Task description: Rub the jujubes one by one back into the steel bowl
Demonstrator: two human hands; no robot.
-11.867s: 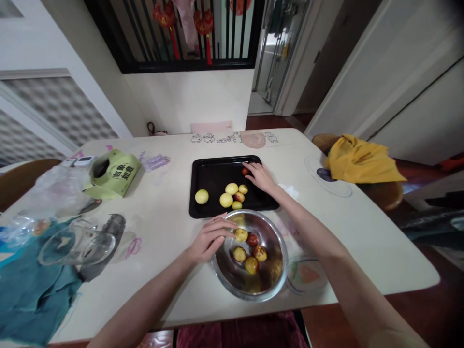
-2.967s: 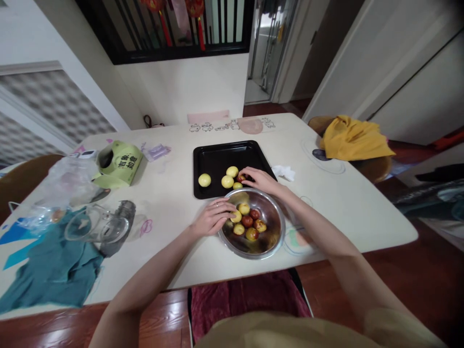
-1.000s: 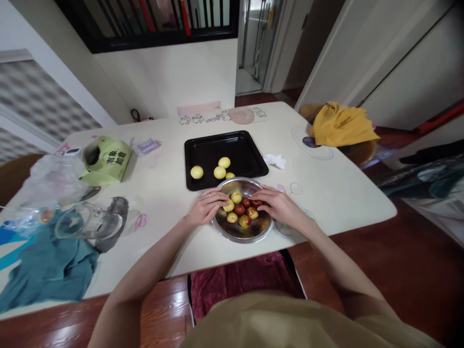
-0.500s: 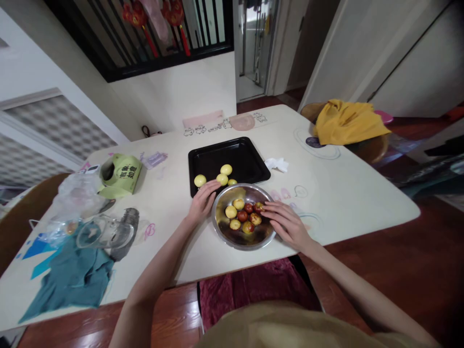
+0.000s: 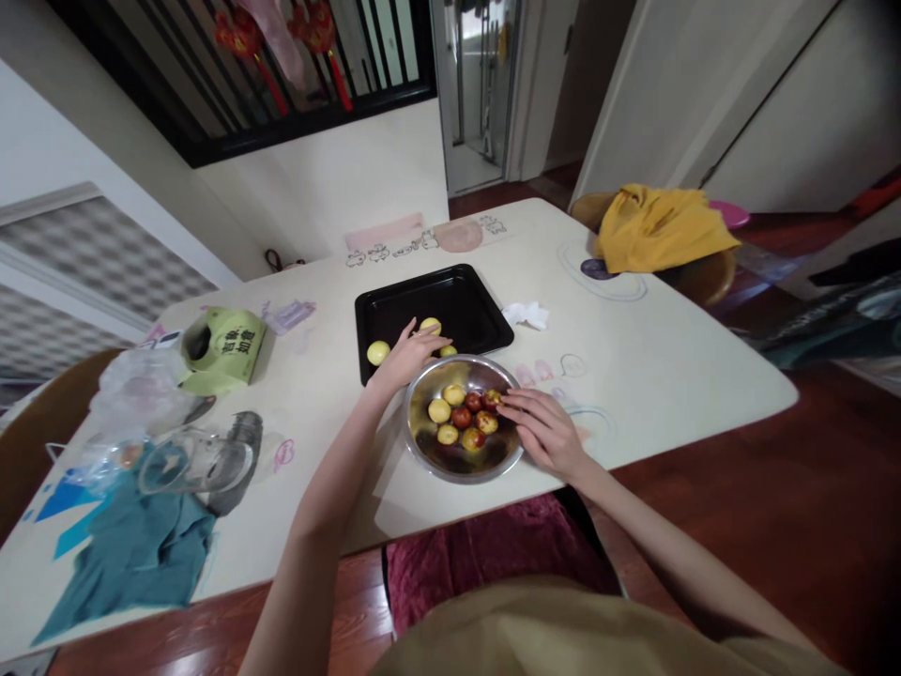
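Observation:
A steel bowl (image 5: 426, 461) near the table edge holds several round yellow and red-brown fruits (image 5: 461, 417), jujube-like in look. My right hand (image 5: 545, 427) lies over the bowl's right rim, fingers stretched inward and fingertips at a red-and-yellow fruit (image 5: 492, 400); its thumb is partly hidden. Behind the bowl is a black baking tray (image 5: 475, 305). Over its near edge my left hand (image 5: 409, 355) reaches with fingers extended, among a yellow fruit (image 5: 378, 353) on the left, another yellow fruit (image 5: 430, 326) behind and a greenish fruit (image 5: 449, 351) by the fingertips. What lies beneath this hand is hidden.
White crumpled tissue (image 5: 526, 314) lies right of the tray. On the left are a green paper box (image 5: 229, 347), plastic bags (image 5: 137, 390), a clear plastic cup (image 5: 197, 460) and a teal cloth (image 5: 133, 549). Yellow cloth (image 5: 658, 230) drapes a chair at the far right.
My left hand has moved up and right across the fruits on the tray, covering one yellow fruit. My right hand stays at the bowl's rim. The view has shifted slightly.

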